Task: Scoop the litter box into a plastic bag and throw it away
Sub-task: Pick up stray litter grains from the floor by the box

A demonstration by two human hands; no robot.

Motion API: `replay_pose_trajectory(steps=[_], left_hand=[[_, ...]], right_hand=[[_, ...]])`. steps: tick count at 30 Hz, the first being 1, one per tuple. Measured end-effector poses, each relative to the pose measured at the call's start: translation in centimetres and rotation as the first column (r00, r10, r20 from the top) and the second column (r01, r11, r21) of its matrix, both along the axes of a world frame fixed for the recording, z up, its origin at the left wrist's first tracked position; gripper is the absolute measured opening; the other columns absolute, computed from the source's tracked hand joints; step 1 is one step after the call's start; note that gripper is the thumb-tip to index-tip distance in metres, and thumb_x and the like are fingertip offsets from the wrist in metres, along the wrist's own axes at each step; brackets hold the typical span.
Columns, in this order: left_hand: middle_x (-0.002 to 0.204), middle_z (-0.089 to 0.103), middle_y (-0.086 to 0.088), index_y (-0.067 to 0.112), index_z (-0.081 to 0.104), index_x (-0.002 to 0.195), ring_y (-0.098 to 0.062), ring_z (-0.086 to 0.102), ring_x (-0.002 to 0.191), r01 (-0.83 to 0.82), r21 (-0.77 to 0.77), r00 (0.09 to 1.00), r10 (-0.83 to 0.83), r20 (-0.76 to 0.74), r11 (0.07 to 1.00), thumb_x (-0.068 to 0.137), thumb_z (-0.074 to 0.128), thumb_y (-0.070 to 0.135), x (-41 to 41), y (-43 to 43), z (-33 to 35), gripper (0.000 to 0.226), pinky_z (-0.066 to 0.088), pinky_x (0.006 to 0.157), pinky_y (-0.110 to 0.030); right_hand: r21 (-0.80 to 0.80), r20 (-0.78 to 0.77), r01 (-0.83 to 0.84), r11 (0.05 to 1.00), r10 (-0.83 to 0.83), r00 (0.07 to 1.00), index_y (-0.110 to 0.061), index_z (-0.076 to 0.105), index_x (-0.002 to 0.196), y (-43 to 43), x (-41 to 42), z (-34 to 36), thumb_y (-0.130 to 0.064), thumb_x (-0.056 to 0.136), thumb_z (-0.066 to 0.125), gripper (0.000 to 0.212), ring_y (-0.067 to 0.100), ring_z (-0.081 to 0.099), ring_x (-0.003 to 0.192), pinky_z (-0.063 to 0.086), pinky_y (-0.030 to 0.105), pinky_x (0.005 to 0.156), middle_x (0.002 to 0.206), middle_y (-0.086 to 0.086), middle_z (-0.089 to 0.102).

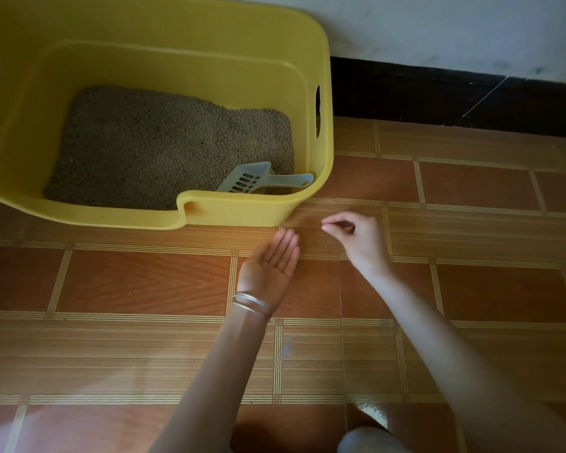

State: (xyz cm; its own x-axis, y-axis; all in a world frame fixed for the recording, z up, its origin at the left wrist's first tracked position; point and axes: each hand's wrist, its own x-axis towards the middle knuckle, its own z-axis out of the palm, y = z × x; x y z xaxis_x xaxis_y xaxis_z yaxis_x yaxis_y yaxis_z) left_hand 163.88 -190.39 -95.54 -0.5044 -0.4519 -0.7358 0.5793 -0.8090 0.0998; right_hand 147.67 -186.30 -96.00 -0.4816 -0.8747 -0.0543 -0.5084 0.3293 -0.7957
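Just above the tiled floor (471,289), the person's left hand (268,268) lies flat and palm up, fingers straight and close together, with a few small dark specks sitting in the palm. Two thin silver bangles (252,304) ring that wrist. The right hand (350,237) hovers a little further out and to the right, fingers curled under, thumb and forefinger tips meeting in a pinch. Whether anything sits between them is too small to tell. The two hands are near each other but not touching.

Beyond them, the yellow litter box (242,214) stands on the floor, its near right corner just ahead of both hands. Grey-brown litter (164,148) covers its bottom. A pale plastic scoop (258,181) rests inside at the near right corner, slotted head on the litter, handle pointing toward the right wall of the box. Behind the box rises a white wall (438,27) with a dark skirting (438,93) along its foot. A bent knee (366,441) shows at the bottom edge.
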Motion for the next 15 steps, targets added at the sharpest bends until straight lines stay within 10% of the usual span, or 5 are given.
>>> replay_pose_trajectory(steps=[10, 15], left_hand=[[0.105, 0.068, -0.015, -0.003, 0.063, 0.102, -0.024, 0.061, 0.103, -0.047, 0.009, 0.999, 0.047, -0.010, 0.999, 0.098, 0.033, 0.013, 0.9, -0.1, -0.6, 0.034, 0.043, 0.095, -0.035], [0.104, 0.068, -0.016, -0.003, 0.062, 0.103, -0.025, 0.061, 0.103, -0.030, 0.001, 1.000, 0.030, -0.006, 1.000, 0.098, 0.034, 0.013, 0.8, 0.3, -0.4, 0.033, 0.044, 0.094, -0.035]], right_hand=[[0.147, -0.228, -0.101, 0.984, 0.133, 0.964, -0.010, 0.074, 0.084, 1.1, -0.2, -1.7, -0.014, 0.072, 0.076, 0.013, 0.003, 0.055, 0.071, 0.034, -0.004, 0.067, 0.085, 0.001, 0.071], [0.111, -0.304, -0.124, 0.986, 0.153, 0.940, -0.010, 0.071, 0.079, 1.4, 0.0, -2.9, -0.014, 0.077, 0.073, 0.005, 0.015, 0.062, 0.071, 0.050, 0.024, 0.070, 0.086, 0.003, 0.066]])
